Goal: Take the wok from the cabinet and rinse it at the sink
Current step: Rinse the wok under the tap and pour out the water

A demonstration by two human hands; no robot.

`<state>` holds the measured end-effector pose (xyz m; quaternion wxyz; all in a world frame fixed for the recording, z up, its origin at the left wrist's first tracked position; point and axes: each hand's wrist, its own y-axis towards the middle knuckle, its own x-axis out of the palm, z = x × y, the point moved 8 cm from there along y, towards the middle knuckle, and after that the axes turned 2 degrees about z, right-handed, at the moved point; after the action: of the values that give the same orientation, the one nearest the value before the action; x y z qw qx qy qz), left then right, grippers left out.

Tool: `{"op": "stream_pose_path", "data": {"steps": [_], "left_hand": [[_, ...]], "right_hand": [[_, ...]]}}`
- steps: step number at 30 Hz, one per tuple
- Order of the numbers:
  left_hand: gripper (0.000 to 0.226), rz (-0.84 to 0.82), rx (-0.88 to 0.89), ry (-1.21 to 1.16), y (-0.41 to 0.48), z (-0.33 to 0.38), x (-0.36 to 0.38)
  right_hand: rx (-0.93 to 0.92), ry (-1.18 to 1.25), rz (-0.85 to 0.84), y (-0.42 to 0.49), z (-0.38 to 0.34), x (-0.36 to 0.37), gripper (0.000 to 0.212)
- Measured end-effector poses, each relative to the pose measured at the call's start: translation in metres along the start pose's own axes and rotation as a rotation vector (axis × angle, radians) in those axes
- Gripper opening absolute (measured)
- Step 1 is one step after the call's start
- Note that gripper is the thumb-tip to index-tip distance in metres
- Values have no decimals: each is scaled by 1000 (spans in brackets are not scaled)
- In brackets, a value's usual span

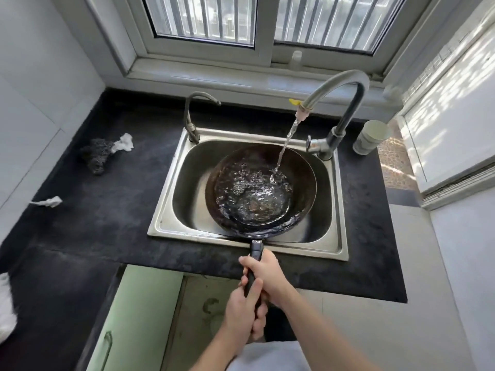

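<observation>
**Two holds on one heavy load**

Gripping the straight black handle [256, 249]: right hand [265, 274] nearer the bowl, left hand [242, 309] behind. Holding the dark round metal wok [261, 188] in the stainless steel sink [164, 223], toward its front edge, under the curved grey tap [345, 79]. Probably water-heavy, stiff, slippery; take hold at the handle only.

— What does the dark round metal wok [261, 188] cover?
— Much of the floor of the stainless steel sink [187, 183].
— And its black straight handle [256, 249]?
— Mostly wrapped by the left hand [242, 309] and right hand [265, 274].
— The white crumpled cloth [5, 309] at left?
— Cut off by the edge.
</observation>
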<state>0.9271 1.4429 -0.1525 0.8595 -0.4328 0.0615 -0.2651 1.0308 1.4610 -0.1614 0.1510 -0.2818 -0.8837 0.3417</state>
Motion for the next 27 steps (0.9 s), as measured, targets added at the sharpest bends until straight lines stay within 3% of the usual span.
{"op": "stream_pose_path", "data": {"steps": [5, 12, 21, 27], "left_hand": [[52, -80, -74, -67, -2, -11, 9], [47, -100, -75, -56, -7, -11, 15], [44, 68, 47, 169, -7, 8, -5], [44, 129, 83, 184, -3, 17, -20]], "right_hand": [[-19, -108, 112, -5, 2, -11, 21], [-33, -83, 127, -7, 3, -18, 23], [-6, 160, -73, -3, 4, 8, 16], [6, 222, -144, 7, 5, 28, 21]]}}
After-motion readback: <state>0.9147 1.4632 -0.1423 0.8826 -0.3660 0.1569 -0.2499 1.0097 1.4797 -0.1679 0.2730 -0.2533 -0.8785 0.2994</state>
